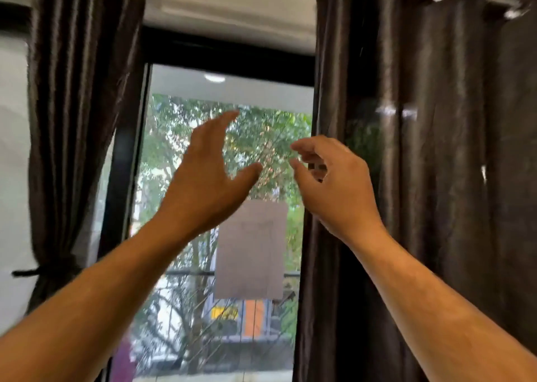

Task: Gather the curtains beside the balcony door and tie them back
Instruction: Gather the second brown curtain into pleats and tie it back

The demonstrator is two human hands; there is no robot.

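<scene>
A: Right curtain point(421, 178) hung loose beside the door point(226, 178), untied. Left curtain point(81, 120) was already cinched low by a tie point(32, 272).

B: Hands?

A: Both were raised in front of the glass, holding nothing. Left hand point(203, 184) was spread wide, fingers straight. Right hand point(334, 184) was loosely curled, thumb and fingertips narrow, just beside the right curtain's inner edge; contact was unclear, blurry.

B: Why there?

A: Likely reaching to catch that edge and gather it rightward. Tie-back for it wasn't visible.
</scene>
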